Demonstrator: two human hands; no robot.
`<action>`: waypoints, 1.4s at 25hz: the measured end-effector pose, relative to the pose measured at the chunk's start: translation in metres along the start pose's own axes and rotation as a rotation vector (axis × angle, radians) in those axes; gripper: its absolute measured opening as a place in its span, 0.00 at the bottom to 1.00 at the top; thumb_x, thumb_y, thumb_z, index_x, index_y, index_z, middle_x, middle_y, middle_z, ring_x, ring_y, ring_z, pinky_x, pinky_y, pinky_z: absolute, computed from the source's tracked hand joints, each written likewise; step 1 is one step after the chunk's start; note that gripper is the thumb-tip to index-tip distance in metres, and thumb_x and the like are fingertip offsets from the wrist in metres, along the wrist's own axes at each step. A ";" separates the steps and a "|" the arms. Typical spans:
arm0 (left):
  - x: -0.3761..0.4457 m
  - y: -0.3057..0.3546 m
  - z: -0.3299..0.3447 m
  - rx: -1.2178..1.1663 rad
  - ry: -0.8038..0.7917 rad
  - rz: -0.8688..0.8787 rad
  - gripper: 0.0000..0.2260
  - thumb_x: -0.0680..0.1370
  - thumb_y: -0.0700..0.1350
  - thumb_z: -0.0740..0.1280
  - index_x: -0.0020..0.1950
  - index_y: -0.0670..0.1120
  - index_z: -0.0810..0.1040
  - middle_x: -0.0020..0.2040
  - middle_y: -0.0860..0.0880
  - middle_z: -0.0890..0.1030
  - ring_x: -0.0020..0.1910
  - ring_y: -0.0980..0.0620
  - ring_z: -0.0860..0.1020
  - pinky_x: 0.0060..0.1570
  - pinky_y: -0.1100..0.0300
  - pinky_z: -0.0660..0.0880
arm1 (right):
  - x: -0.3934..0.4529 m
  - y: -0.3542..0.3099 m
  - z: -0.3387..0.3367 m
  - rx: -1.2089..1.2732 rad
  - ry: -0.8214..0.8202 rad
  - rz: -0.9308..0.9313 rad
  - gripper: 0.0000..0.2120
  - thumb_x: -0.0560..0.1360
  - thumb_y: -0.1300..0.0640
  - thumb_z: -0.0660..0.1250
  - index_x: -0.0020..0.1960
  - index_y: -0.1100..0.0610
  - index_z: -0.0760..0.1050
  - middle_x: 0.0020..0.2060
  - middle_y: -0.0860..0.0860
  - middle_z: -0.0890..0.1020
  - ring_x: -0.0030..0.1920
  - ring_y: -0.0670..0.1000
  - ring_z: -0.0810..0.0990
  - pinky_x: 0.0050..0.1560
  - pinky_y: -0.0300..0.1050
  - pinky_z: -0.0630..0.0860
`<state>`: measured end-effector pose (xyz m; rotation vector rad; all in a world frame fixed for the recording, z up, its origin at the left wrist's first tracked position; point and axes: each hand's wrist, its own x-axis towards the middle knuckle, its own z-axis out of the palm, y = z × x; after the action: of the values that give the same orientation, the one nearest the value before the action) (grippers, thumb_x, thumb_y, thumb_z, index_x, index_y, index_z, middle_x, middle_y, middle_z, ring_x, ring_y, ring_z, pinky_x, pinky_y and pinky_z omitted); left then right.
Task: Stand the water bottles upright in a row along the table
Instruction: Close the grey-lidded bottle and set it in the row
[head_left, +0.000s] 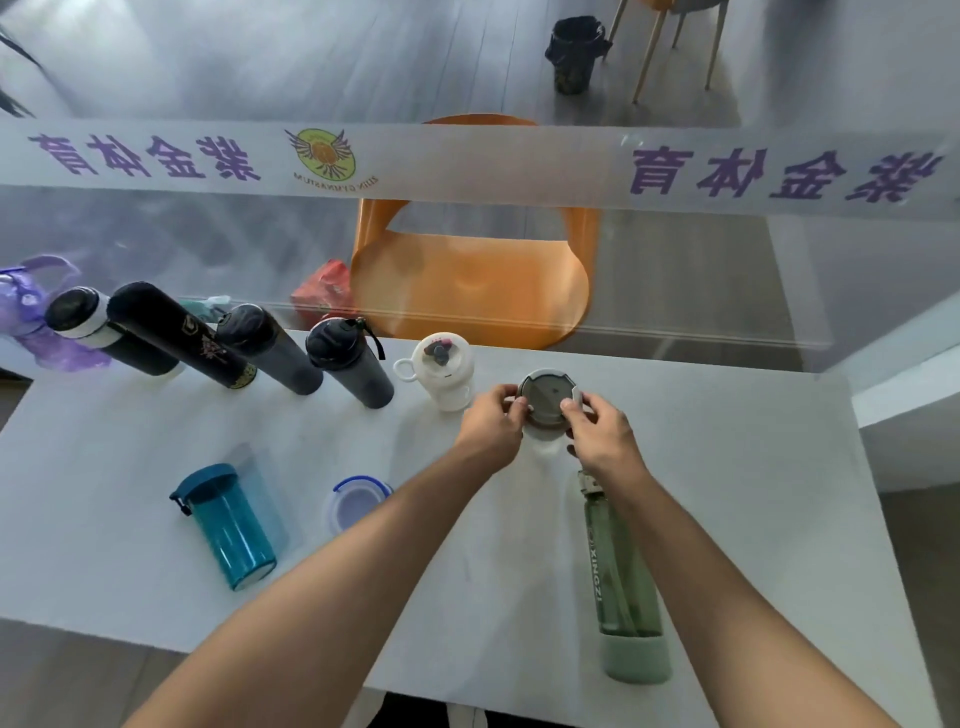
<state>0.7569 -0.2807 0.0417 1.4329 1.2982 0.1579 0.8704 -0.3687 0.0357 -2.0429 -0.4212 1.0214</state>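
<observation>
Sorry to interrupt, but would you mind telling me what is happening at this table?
A person is lining up water bottles along the table. Both the left hand and right hand grip the grey-lidded bottle, standing it beside the white bottle. The teal bottle, blue-lidded bottle and green bottle wait nearer the person.

Six upright bottles in a far-edge row; three nearer.
</observation>
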 end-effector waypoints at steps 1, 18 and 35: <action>0.004 0.006 0.001 0.000 -0.001 -0.008 0.14 0.80 0.47 0.62 0.64 0.46 0.76 0.54 0.43 0.84 0.54 0.44 0.82 0.59 0.46 0.78 | 0.005 -0.002 -0.002 0.000 -0.002 -0.001 0.16 0.79 0.46 0.64 0.62 0.52 0.78 0.51 0.51 0.81 0.55 0.57 0.82 0.60 0.61 0.79; 0.039 0.035 -0.088 1.037 0.302 0.335 0.30 0.70 0.34 0.68 0.71 0.49 0.68 0.74 0.40 0.64 0.67 0.38 0.70 0.66 0.44 0.61 | 0.033 0.002 0.024 0.073 0.068 0.112 0.37 0.67 0.28 0.51 0.70 0.44 0.67 0.64 0.52 0.78 0.60 0.61 0.81 0.64 0.63 0.76; 0.022 0.025 -0.111 1.036 0.180 0.347 0.36 0.66 0.52 0.74 0.72 0.56 0.64 0.71 0.45 0.65 0.68 0.38 0.65 0.62 0.43 0.65 | 0.016 -0.020 0.030 0.177 0.100 0.144 0.23 0.82 0.41 0.54 0.73 0.49 0.67 0.59 0.53 0.79 0.44 0.56 0.85 0.58 0.62 0.80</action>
<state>0.7017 -0.1894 0.0876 2.5720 1.3141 -0.2012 0.8580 -0.3315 0.0319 -1.9764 -0.1279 0.9989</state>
